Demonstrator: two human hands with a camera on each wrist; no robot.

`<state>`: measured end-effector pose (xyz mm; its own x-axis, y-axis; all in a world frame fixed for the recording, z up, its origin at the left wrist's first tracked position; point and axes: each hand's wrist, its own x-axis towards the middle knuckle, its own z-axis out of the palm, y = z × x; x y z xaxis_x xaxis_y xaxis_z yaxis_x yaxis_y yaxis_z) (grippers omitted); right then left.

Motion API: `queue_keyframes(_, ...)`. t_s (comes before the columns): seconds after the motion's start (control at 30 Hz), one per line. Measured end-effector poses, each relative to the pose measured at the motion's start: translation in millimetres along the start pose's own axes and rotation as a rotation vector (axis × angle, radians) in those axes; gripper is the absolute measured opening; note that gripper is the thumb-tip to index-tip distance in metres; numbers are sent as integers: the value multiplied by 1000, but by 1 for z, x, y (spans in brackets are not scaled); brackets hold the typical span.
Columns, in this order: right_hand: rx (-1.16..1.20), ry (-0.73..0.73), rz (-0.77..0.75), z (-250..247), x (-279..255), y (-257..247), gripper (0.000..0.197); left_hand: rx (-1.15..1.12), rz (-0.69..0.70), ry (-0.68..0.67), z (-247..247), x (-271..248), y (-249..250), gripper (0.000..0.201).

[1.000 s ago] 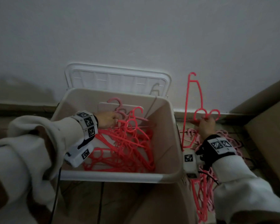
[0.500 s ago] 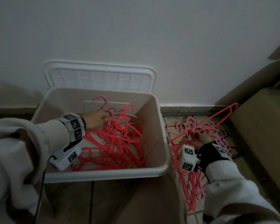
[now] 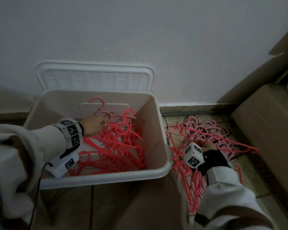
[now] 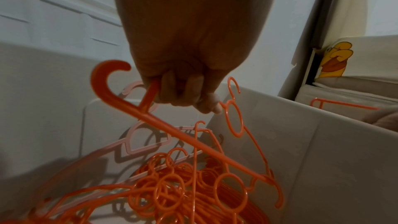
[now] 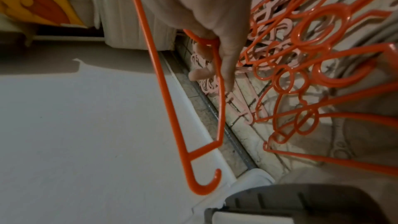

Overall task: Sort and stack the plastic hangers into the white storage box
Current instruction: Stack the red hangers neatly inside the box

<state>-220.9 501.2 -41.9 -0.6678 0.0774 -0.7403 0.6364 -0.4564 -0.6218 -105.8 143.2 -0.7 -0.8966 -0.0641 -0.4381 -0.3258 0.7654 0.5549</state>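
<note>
We curl our left hand [image 3: 94, 125] round a red hanger [image 4: 185, 140] to steady the box's [image 3: 163, 146] stack (hooks aligned); our right hand [image 5: 215, 28] grips another hanger [image 5: 170, 108] from the floor pile [image 3: 211, 135], presumably to add next.

No text, label or number is legible anywhere

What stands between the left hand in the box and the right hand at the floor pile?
In the head view, the right wall of the white box separates the left hand from the right hand.
</note>
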Motion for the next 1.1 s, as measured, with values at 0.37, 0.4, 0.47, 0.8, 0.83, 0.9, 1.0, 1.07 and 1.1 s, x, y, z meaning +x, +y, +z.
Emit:
queue_keyframes(0.37,-293,-403,-420,125,-45,2,29,-12,-46,68,-19,-6,-7,25)
queue_keyframes(0.4,-386,-446,-449,136,-51,7,29,-67,-50,76,-22,-7,-8,23)
queue_keyframes(0.47,-617,-547,-542,156,-57,17,29,-185,-90,110,-29,-10,-11,25)
queue_keyframes(0.8,-1579,-925,-1100,213,-77,89,17,-518,-128,-69,-65,-55,-55,46)
queue_keyframes(0.83,-1586,-916,-1118,215,-77,95,18,-559,-132,-70,-65,-59,-60,42)
queue_keyframes(0.9,-1564,-950,-1114,218,-78,110,18,-588,-133,-92,-64,-65,-66,33)
queue_keyframes(1.0,-1565,-993,-1016,220,-85,126,12,-401,-164,-6,-63,-70,-64,33)
queue_keyframes(1.07,-1558,-992,-977,224,-88,130,10,-235,-159,56,-64,-69,-63,22)
queue_keyframes(1.1,-1535,-1002,-958,226,-88,132,9,-213,-155,81,-63,-69,-63,21)
